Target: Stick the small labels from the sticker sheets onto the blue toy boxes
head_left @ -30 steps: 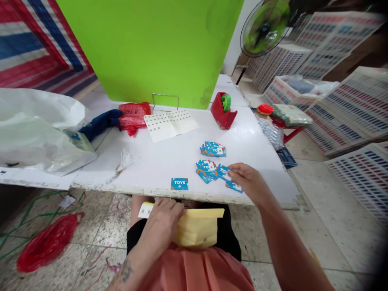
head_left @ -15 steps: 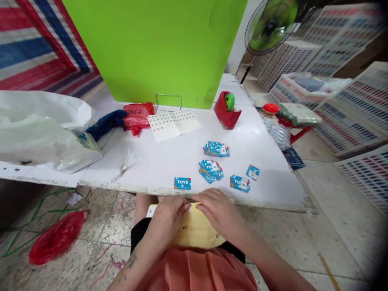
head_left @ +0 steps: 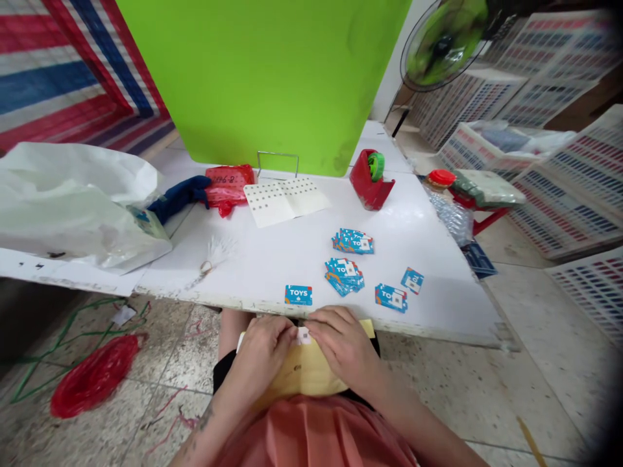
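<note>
On my lap lies a yellow padded piece [head_left: 311, 370], under both hands. My left hand [head_left: 267, 344] has its fingers pinched at the left edge of a small white label [head_left: 303, 335] with a dark square print. At the label's right edge, my right hand [head_left: 338, 340] rests with bent fingers on the yellow piece. Near the table's front edge lies a single blue TOYS card [head_left: 298, 295]. Fanned piles of blue cards [head_left: 344, 275] sit to its right, with another pile [head_left: 353, 240] behind. Further right are more cards [head_left: 390, 298] and a separate tilted card [head_left: 413, 280].
A red tape dispenser [head_left: 371, 181], a dotted sticker sheet [head_left: 285, 200], a red packet [head_left: 228, 187] and white ties [head_left: 214, 256] lie on the table [head_left: 263, 259]. A green board [head_left: 267, 84] stands behind. A white bag [head_left: 78, 207] is at left.
The white label now shows between my hands, which have shifted slightly apart around it. The whole view has moved a little, so the table things appear further right.
</note>
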The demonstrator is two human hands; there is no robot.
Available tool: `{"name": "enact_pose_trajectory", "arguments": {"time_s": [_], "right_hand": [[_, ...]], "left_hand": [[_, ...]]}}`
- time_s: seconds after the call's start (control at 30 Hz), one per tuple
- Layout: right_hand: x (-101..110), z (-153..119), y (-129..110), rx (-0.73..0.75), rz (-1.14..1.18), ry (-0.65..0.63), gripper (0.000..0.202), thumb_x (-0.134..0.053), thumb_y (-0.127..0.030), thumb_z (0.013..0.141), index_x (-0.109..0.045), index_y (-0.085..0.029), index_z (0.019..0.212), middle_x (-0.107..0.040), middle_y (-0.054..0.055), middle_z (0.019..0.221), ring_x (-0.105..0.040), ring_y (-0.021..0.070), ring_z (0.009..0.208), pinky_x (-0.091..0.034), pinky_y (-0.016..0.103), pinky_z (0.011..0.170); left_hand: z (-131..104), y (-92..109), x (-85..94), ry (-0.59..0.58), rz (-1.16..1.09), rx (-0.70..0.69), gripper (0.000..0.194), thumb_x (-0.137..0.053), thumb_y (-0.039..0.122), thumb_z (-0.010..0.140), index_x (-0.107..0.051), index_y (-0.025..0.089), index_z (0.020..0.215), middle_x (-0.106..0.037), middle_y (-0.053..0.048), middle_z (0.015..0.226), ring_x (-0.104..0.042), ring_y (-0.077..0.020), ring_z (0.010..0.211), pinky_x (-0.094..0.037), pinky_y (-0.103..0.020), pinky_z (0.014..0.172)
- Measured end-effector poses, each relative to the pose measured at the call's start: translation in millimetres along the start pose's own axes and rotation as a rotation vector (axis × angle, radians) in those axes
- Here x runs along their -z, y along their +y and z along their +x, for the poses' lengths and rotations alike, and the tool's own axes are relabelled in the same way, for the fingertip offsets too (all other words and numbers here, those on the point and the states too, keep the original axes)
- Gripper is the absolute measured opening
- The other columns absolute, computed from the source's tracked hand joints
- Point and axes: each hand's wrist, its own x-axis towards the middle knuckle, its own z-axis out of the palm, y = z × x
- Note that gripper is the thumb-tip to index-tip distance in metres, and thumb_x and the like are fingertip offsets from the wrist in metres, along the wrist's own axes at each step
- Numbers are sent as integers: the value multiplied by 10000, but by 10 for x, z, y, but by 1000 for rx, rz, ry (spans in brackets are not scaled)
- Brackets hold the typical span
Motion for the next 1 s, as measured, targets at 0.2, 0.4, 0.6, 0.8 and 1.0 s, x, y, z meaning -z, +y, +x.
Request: {"name": "enact_pose_trajectory", "arguments": {"time_s": [0.2,0.4,0.6,0.8,1.0], "right_hand": [[-88,-46,-74,65,-141,94,226,-488,-131,901,-637,-215,1049,-669,65,1093,-543,232,1032,-422,409,882],[-79,7,-147,-89,129,134,169,-478,-134,887,-621,-219,854,-643,64,925,-562,208,926,-455,385,823],[18,269,178,-465,415,55,87,-508,-216,868,-567,-211,804,-601,37,846,-566,179,794,-459,314,707],[-75,535,402,-498,314,-33,113,-520,-189,836,-574,-211,739,-589,0,736,-546,167,728,-417,368,838],[-152,602,410,-465,248,-69,135,-548,-137,811,-551,-204,693,-581,2,717,-541,164,728,-423,347,817]], "left_hand": [[-13,-10,16,-1,-103,89,261,-432,256,905,-562,195,688,-627,3,698,-566,-171,704,-375,-279,647],[-6,-71,10,-23,-82,109,261,-426,247,898,-584,192,697,-631,-10,695,-567,-175,696,-380,-282,634],[-67,-1,34,-21,66,-74,249,-407,205,933,-588,193,762,-625,-30,805,-544,-196,810,-396,-328,738],[-52,110,-14,-72,193,-249,181,-438,117,914,-596,200,884,-574,-35,1222,-491,-204,969,-421,-381,875],[-24,41,-78,-55,259,-261,155,-458,133,913,-577,197,837,-475,-24,1375,-482,-201,939,-441,-398,859]]}}
